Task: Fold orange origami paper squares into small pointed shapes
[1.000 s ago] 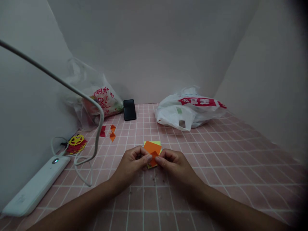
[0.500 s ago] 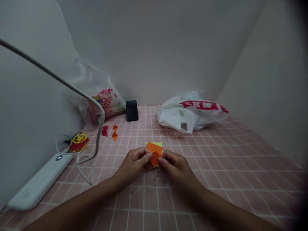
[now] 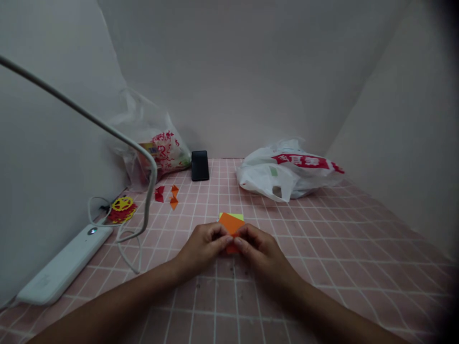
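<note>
My left hand (image 3: pixel 207 244) and right hand (image 3: pixel 263 246) pinch the small orange paper (image 3: pixel 233 249) from opposite sides — likely to keep it steady — at the near end of the larger orange sheet (image 3: pixel 231 222) above the counter (image 3: pixel 225 298).

Worktop (image 3: pixel 322 239), pink, ruled with a white grid; back wall (image 3: pixel 236 86), plain grey, at its far edge; left wall (image 3: pixel 43 157), right wall (image 3: pixel 405 157), likewise plain; light, dim
</note>
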Demonstrator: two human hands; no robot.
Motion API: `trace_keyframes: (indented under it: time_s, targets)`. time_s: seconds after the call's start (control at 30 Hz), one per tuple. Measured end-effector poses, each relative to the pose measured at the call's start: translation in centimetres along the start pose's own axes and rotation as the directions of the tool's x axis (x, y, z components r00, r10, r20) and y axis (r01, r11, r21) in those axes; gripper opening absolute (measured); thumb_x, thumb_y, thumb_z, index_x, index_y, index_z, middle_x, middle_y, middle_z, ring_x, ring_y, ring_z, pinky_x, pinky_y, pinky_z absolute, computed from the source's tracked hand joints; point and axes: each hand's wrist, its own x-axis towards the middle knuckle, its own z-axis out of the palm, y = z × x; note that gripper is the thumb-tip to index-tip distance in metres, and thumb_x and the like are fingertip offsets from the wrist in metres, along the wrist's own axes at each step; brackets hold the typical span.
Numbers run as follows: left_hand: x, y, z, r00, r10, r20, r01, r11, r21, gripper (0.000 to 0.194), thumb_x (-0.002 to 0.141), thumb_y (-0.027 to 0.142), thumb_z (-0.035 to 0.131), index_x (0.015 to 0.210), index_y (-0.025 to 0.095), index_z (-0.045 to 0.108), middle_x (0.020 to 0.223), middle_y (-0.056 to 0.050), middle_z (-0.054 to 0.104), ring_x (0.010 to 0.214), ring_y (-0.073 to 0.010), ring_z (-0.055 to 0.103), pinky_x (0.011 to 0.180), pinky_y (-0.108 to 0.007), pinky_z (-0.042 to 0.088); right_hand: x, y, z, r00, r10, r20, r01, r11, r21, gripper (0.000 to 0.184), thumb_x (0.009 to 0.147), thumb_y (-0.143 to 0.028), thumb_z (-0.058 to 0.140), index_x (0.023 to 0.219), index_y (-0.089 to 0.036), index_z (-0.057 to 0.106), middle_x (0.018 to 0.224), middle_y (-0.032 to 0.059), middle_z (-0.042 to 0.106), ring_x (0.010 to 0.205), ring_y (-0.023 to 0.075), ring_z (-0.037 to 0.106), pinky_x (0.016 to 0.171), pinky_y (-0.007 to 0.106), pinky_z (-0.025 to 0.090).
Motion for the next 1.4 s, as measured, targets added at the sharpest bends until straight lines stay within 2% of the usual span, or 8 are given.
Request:
trace_keyframes:
  time_s: [0.1, 0.2, 0.3, 0.47, 0.67, 0.93, 1.23, 1.4]
  targets:
    - [0.0, -0.3, 0.2, 0.999, 0.013, 0.038, -0.013, 1.0, -0.003, 0.021, 0.083, 0.035, 0.06, 0.073, 0.016, 0.06, 0.067, 0.001, 0.057, 0.063, -0.0127, 0.05, 0.059, -0.024, 0.038, 0.0, 0.2, 0.0, 0.999, 0.018, -0.027, -0.016, 0.997, 0.071, 0.024, 0.089, -0.035, 0.058, 0.072, -0.019, 0.052, 0.07, -0.0006, 0.054, 0.066, 0.0145, 0.048, 0.061, 0.027, 0.038]
    - [0.1, -0.6, 0.7, 0.989, -0.122, 0.086, 0.138, 0.966, -0.217, 0.026, 0.076, 0.04, 0.068, 0.083, 0.018, 0.056, 0.067, 0.003, 0.057, 0.055, -0.011, 0.049, 0.054, -0.023, 0.037, -0.1, 0.4, 0.1, 0.994, 0.021, -0.11, -0.004, 0.989, 0.149, 0.025, 0.089, -0.037, 0.058, 0.072, -0.02, 0.051, 0.069, -0.0013, 0.052, 0.065, 0.0143, 0.047, 0.06, 0.027, 0.037]
    - [0.0, -0.6, 1.1, 0.971, -0.184, 0.155, 0.218, 0.945, -0.244, 0.029, 0.076, 0.041, 0.067, 0.071, 0.018, 0.051, 0.059, 0.003, 0.055, 0.05, -0.01, 0.047, 0.052, -0.023, 0.036, -0.1, 0.5, 0.2, 0.988, 0.043, -0.146, -0.013, 0.979, 0.205, 0.025, 0.088, -0.039, 0.06, 0.073, -0.02, 0.052, 0.069, -0.0008, 0.054, 0.066, 0.0151, 0.05, 0.062, 0.028, 0.039]
    - [-0.2, -0.2, 0.4, 0.998, 0.046, -0.034, -0.046, 0.999, -0.017, 0.024, 0.089, 0.036, 0.053, 0.073, 0.018, 0.054, 0.065, 0.002, 0.054, 0.059, -0.0126, 0.049, 0.059, -0.026, 0.039, 0.3, 1.0, 0.3, 0.994, 0.05, -0.097, -0.022, 0.964, 0.264, 0.023, 0.084, -0.035, 0.064, 0.072, -0.019, 0.053, 0.069, -0.0014, 0.055, 0.065, 0.0138, 0.05, 0.061, 0.027, 0.038]
    - [-0.4, -0.1, 0.1, 0.984, 0.176, -0.013, -0.168, 0.958, 0.232, 0.025, 0.093, 0.03, 0.046, 0.074, 0.017, 0.055, 0.068, -0.001, 0.056, 0.064, -0.0145, 0.051, 0.062, -0.028, 0.038, 0.3, 0.9, 0.4, 0.995, 0.099, -0.009, -0.091, 0.945, 0.313, 0.02, 0.085, -0.034, 0.062, 0.074, -0.02, 0.055, 0.062, -0.0026, 0.056, 0.055, 0.0114, 0.048, 0.053, 0.025, 0.035]
    - [-0.6, 0.1, 0.5, 0.999, -0.007, 0.048, 0.006, 1.0, 0.021, 0.025, 0.086, 0.036, 0.056, 0.071, 0.016, 0.058, 0.064, 0.0, 0.056, 0.057, -0.012, 0.046, 0.056, -0.025, 0.036, -0.3, 0.5, 0.6, 0.991, 0.133, -0.018, -0.125, 0.962, 0.243, 0.029, 0.092, -0.04, 0.053, 0.071, -0.02, 0.054, 0.059, -0.0012, 0.057, 0.049, 0.0118, 0.05, 0.048, 0.025, 0.039]
    - [-0.8, 0.0, 0.9, 0.981, -0.082, 0.176, 0.1, 0.99, -0.096, 0.027, 0.085, 0.039, 0.059, 0.071, 0.016, 0.056, 0.06, 0.002, 0.053, 0.055, -0.0109, 0.046, 0.054, -0.023, 0.034, -0.3, 0.2, 0.5, 0.994, 0.114, 0.005, -0.113, 0.98, 0.164, 0.022, 0.09, -0.035, 0.057, 0.073, -0.02, 0.053, 0.056, -0.0032, 0.053, 0.047, 0.0108, 0.048, 0.046, 0.023, 0.037]
    - [-0.9, -0.3, 1.0, 0.987, -0.075, 0.143, 0.092, 0.989, -0.118, 0.033, 0.089, 0.044, 0.052, 0.073, 0.016, 0.058, 0.063, 0.0, 0.058, 0.056, -0.0126, 0.053, 0.056, -0.025, 0.04, -0.4, 0.0, 0.4, 0.996, 0.082, -0.028, -0.078, 0.987, 0.139, 0.028, 0.094, -0.038, 0.049, 0.073, -0.02, 0.052, 0.059, -0.0019, 0.054, 0.049, 0.0116, 0.049, 0.046, 0.024, 0.038]
